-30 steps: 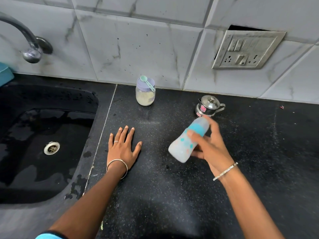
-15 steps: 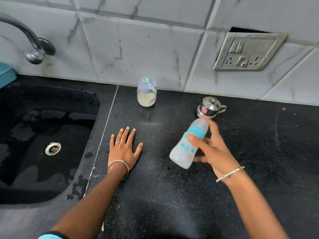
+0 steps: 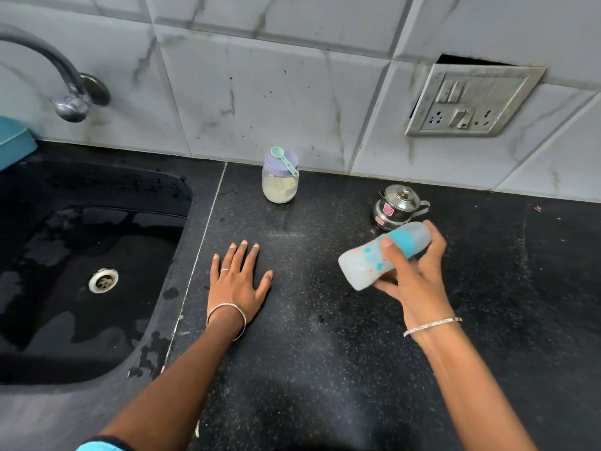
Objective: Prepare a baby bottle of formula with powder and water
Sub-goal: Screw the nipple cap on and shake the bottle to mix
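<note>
step: likely mixing | right hand (image 3: 419, 283) grips tilted bottle (image 3: 362, 266) at 3 o'clock | left hand (image 3: 239, 283) flat on counter (image 3: 309, 346) | next: stand bottle upright

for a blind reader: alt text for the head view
A person's right hand holds a tilted baby bottle above a black counter while the left hand rests flat on it. A powder jar and small steel pot stand near the wall.
</note>
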Available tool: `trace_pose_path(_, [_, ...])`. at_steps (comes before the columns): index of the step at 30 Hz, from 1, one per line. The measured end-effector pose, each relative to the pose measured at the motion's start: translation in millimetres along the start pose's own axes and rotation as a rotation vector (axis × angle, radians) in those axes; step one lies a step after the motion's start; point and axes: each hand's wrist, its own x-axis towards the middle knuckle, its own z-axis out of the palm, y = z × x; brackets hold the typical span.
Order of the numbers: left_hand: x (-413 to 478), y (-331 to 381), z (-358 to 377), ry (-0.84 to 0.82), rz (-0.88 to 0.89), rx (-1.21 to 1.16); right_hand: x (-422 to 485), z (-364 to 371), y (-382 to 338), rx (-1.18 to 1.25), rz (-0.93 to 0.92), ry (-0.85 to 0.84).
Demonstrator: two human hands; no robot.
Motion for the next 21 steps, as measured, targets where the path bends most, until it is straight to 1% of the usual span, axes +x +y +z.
trace_pose_path(1, [-0.1, -0.1, -0.1, -0.002, -0.001, 0.004, -1.7, -0.2, 0.9, -0.064, 0.014, -0.065])
trace_pose_path(3, [0.6, 0.5, -0.8, -0.006, -0.001, 0.008, -5.9, -1.2, -0.7, -0.198, 0.128, -0.219])
trace_pose_path(4, [0.5, 0.5, -0.5, -0.008, -0.001, 0.008, -5.7, -2.1, -1.0, -0.221, 0.170, -0.228])
trace_pose_path(5, [0.5, 0.4, -0.6, -0.007, -0.001, 0.008, -4.4, -1.7, -1.4, -0.203, 0.173, -0.189])
trace_pose_path(7, [0.4, 0.3, -0.9, -0.007, 0.000, 0.010, -0.8, 1.1, -2.1, -0.073, 0.101, -0.026])
trace_pose_path(8, [0.5, 0.3, -1.1, -0.009, -0.001, 0.011, 1.1, 1.2, -1.4, -0.010, 0.064, 0.026])
trace_pose_path(9, [0.5, 0.6, -1.5, -0.012, -0.002, 0.012, 2.1, -0.1, -1.5, 0.011, 0.040, 0.030])
trace_pose_path(10, [0.4, 0.7, -1.6, -0.014, -0.001, 0.013, 0.9, -0.1, -2.2, -0.021, 0.037, -0.018])
trace_pose_path(12, [0.2, 0.6, -1.3, -0.013, -0.001, 0.009, -3.6, 0.0, -5.9, -0.150, 0.112, -0.202])
trace_pose_path(13, [0.3, 0.4, -1.2, -0.014, -0.001, 0.005, -3.9, -1.1, -6.8, -0.188, 0.144, -0.238])
trace_pose_path(14, [0.3, 0.4, -1.3, -0.012, -0.002, 0.001, -3.3, -1.0, -7.5, -0.186, 0.138, -0.216])
trace_pose_path(17, [0.2, 0.6, -1.3, -0.012, -0.002, 0.002, 3.4, 0.5, -4.5, -0.003, 0.030, -0.011])
trace_pose_path(18, [0.1, 0.7, -1.6, -0.016, -0.001, 0.003, 4.9, 0.1, -2.8, 0.014, 0.013, 0.001])
trace_pose_path(19, [0.1, 0.9, -2.4, -0.018, -0.001, 0.002, 4.5, -0.6, -1.6, -0.021, 0.018, -0.035])
trace_pose_path(21, [0.2, 1.0, -3.3, -0.024, 0.000, 0.004, 0.0, -2.1, -2.9, -0.155, 0.096, -0.189])
